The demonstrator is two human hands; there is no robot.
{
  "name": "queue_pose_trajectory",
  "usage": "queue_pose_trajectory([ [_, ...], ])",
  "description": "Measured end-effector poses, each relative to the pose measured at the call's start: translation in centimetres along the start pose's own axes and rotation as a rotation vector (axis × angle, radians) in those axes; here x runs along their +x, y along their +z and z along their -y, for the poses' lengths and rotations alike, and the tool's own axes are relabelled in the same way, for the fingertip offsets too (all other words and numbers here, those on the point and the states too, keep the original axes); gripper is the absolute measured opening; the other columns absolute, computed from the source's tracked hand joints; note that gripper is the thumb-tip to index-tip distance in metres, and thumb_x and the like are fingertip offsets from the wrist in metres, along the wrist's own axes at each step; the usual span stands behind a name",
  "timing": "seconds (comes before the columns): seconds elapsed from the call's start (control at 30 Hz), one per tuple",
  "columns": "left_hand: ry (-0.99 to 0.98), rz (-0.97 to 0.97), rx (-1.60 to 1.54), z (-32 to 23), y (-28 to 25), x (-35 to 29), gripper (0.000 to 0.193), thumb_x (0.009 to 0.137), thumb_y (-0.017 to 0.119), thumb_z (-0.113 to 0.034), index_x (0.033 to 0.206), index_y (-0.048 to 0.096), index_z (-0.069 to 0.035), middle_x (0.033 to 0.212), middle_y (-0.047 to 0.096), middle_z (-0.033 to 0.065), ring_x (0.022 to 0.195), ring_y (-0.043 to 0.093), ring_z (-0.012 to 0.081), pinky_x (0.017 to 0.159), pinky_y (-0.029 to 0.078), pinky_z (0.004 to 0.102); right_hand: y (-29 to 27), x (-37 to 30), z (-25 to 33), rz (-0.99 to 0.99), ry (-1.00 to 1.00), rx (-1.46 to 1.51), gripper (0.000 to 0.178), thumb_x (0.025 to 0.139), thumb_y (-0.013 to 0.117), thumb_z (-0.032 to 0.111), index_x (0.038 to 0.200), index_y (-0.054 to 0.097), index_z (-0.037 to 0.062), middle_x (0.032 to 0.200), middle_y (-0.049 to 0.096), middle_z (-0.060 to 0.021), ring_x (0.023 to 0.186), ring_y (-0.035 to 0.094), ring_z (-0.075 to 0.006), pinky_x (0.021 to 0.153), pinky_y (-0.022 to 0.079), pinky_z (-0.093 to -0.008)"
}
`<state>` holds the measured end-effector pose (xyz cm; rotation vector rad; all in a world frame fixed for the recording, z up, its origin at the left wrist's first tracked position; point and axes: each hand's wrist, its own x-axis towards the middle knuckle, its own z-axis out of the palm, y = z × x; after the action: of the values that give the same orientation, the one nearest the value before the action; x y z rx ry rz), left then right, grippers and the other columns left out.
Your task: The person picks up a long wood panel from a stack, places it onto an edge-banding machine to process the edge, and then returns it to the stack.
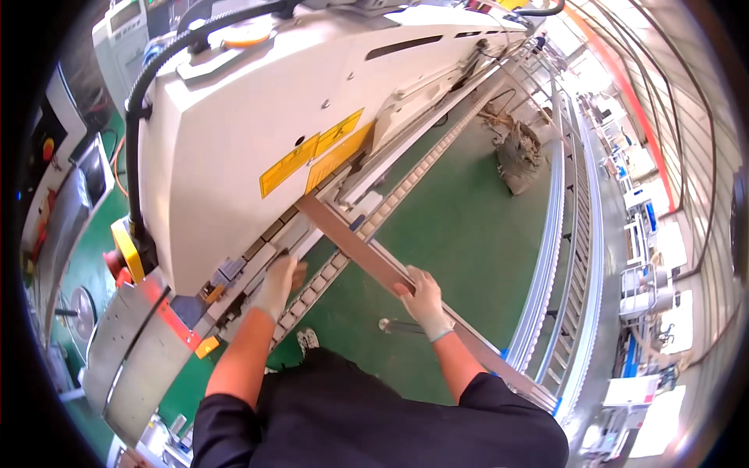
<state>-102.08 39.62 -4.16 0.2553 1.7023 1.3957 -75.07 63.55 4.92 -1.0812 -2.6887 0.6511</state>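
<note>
A long, narrow brown board (351, 243) runs slantwise from the white machine (250, 117) towards the lower right. My right hand (424, 300), in a pale glove, is closed on the board near its middle, with fingers over its upper face. My left hand (278, 287), also in a pale glove, is beside the machine's near edge, left of the board and apart from it. Its fingers are loosely bent and partly hidden, with nothing visible in them. Under the board passes a conveyor chain of pale pads (316, 287) along the machine's side.
Yellow warning labels (312, 156) mark the machine's side. A red-and-yellow emergency stop (125, 253) stands out at its left end. Roller racks (573, 234) extend along the right. A stuffed sack (519, 156) sits on the green floor. Behind the racks are workbenches (647, 300).
</note>
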Motion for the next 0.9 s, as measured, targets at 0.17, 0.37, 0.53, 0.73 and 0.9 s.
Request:
queue_pose_trajectory([
  [0.17,0.280,-0.313,0.476,7.9,-4.5,-11.8,0.029,0.104,0.051,-0.026,0.097,0.065,-0.001,0.099,0.071,0.0242,0.093,0.069,0.0393,0.083,0.054,0.0475,6.8,2.7,10.2,-0.162,-0.439,0.239,0.050,0.093,0.075,0.030,0.135,0.062,0.0043,0.124,0.069,-0.0181,0.115,0.065,-0.0378,0.103,0.050,-0.0439],
  [0.37,0.122,-0.382,0.714,9.6,-11.6,-24.9,0.046,0.103,0.053,-0.041,0.130,0.066,-0.005,0.121,0.072,0.0207,0.114,0.068,0.0383,0.100,0.054,0.0445,14.1,-5.8,21.8,0.380,-0.797,0.547,0.029,0.091,0.076,0.012,0.119,0.073,0.0046,0.119,0.074,-0.0125,0.114,0.067,-0.0325,0.101,0.052,-0.0426],
  [0.53,0.333,-0.691,0.592,14.4,-16.8,-34.5,0.036,0.103,0.055,-0.031,0.123,0.071,-0.006,0.111,0.075,0.0160,0.103,0.071,0.0346,0.093,0.056,0.0438,16.4,-13.3,31.4,0.611,-0.981,0.545,0.023,0.095,0.072,0.016,0.113,0.073,0.0026,0.114,0.073,-0.0154,0.110,0.068,-0.0350,0.099,0.052,-0.0424],
  [0.73,0.642,-1.316,0.559,20.0,-27.4,-44.7,0.017,0.098,0.061,-0.013,0.107,0.074,-0.005,0.098,0.078,0.0113,0.088,0.075,0.0330,0.078,0.061,0.0431,17.9,-19.2,47.1,0.632,-1.255,0.505,0.019,0.094,0.070,0.013,0.110,0.073,0.0022,0.108,0.074,-0.0160,0.104,0.070,-0.0349,0.094,0.054,-0.0421],
  [0.9,0.239,-1.575,0.427,25.0,-40.3,-50.8,0.037,0.094,0.066,-0.016,0.128,0.061,-0.002,0.125,0.066,0.0224,0.118,0.062,0.0423,0.100,0.052,0.0483,20.2,-23.6,61.0,0.556,-1.397,0.634,0.020,0.094,0.072,0.014,0.109,0.074,0.0028,0.108,0.075,-0.0170,0.101,0.071,-0.0378,0.089,0.055,-0.0425],
])
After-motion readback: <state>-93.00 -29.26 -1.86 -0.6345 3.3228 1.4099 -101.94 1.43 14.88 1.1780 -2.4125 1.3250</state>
